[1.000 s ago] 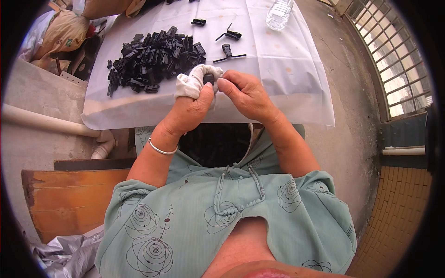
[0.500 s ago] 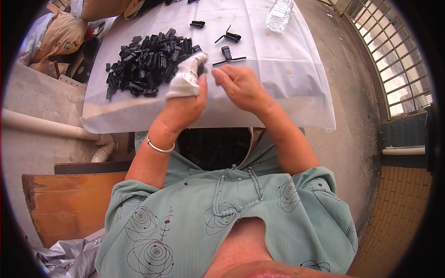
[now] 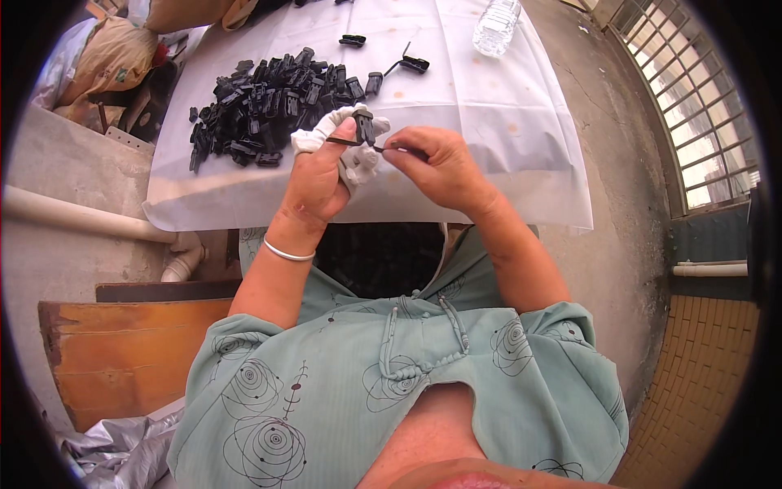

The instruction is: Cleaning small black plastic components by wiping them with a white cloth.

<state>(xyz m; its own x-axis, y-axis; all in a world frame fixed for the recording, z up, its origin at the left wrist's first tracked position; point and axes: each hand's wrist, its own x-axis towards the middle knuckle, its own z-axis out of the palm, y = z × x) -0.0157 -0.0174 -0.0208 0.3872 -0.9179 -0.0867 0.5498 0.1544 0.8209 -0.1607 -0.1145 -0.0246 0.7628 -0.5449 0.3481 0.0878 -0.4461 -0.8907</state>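
Note:
My left hand (image 3: 322, 167), its fingers in a white cloth glove and its thumb bare, grips a small black plastic clip-like part (image 3: 364, 124) with a thin black bar sticking out to the left. Close on its right, my right hand (image 3: 436, 163), bare, pinches a thin dark strip (image 3: 407, 150) whose tip meets the lower end of the clip-like part. Whether strip and part are joined I cannot tell. Just beyond my left hand lies a heap of similar black parts (image 3: 265, 102). One loose part with a thin bar (image 3: 415, 64) rests farther right.
White sheeting covers the table (image 3: 489, 163). A clear plastic bottle (image 3: 496, 28) lies at the far right. Another black part (image 3: 352, 40) sits at the back. Below the table edge, a dark container (image 3: 379, 257) stands between my legs. Bulging sacks (image 3: 110, 53) are at far left.
The barred part that lay on the table beyond my right hand is gone from there; one like it is in my left hand. My right hand, closed before, now pinches a strip.

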